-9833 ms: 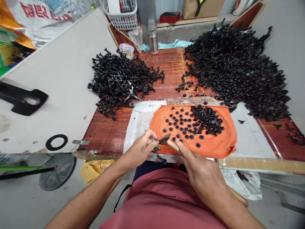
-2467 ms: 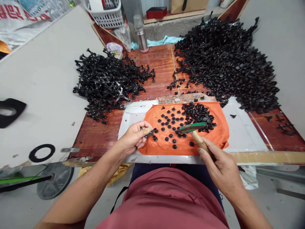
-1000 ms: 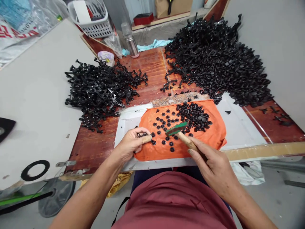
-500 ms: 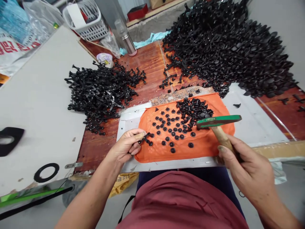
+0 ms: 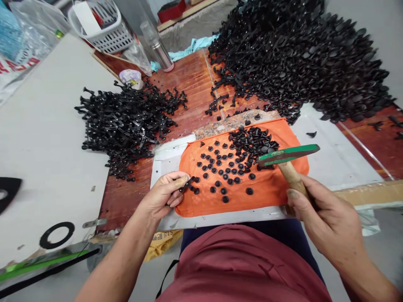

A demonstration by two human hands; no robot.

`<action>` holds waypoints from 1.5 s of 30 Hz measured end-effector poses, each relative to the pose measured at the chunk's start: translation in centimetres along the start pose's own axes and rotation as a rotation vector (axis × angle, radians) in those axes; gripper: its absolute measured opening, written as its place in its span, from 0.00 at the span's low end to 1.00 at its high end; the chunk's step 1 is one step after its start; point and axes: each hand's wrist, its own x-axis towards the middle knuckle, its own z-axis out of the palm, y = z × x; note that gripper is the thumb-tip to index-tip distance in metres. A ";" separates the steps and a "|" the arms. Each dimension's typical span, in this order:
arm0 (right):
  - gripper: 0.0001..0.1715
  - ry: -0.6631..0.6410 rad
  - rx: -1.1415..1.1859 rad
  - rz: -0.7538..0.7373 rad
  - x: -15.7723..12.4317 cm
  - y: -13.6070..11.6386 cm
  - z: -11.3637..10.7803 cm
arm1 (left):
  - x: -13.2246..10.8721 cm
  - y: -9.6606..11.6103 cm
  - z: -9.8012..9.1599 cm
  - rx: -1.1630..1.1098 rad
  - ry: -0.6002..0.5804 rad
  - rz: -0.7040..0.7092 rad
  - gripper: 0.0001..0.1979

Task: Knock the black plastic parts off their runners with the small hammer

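Ahead and to my left I see a white perforated plastic basket (image 5: 115, 41). Right of it stands a silver metal bottle with a pink base (image 5: 162, 54), beside a crumpled light-blue cloth (image 5: 193, 46); a small white-and-purple packet (image 5: 129, 76) lies nearer me. Farther back I make out a red rectangular box (image 5: 171, 11). On the pale grey board (image 5: 47, 126) at my left lies a flat black ring (image 5: 44, 240), near a small metal plate (image 5: 94, 223). Below the table's edge I see a yellow printed bag (image 5: 163, 243).
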 end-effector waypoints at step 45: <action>0.35 -0.420 -0.483 -0.510 2.9 -8.7 4.7 | 0.2 -0.4 0.9 0.101 -0.056 0.303 0.20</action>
